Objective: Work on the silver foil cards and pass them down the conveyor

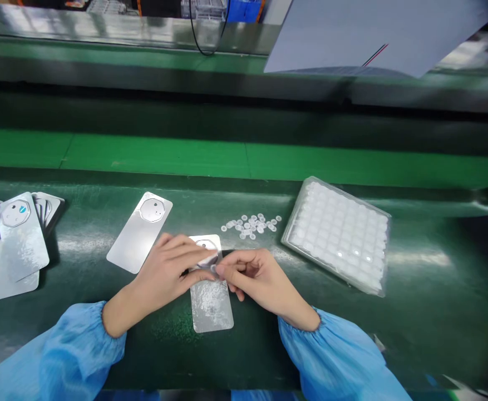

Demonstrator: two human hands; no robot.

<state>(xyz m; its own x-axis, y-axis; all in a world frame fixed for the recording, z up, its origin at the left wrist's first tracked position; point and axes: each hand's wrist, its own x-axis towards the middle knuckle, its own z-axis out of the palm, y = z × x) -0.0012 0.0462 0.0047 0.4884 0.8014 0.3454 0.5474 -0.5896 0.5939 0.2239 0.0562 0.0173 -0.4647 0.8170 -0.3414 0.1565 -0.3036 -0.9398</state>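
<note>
A silvery rectangular plate (211,303) with a round hole near its far end lies on the dark green bench in front of me. My left hand (166,274) rests on it, fingers pressed together over the plate's upper part. My right hand (257,279) meets the left one there, thumb and forefinger pinched on a small piece that I cannot make out. A second silvery plate (140,231) lies just left, apart from both hands. A little heap of small white rings (252,224) sits beyond my right hand.
A clear plastic tray (340,234) of white parts stands at the right. Several silvery plates (16,245) are stacked at the left edge. A green conveyor belt (244,159) runs across behind the bench. A grey sheet (373,33) hangs at top right.
</note>
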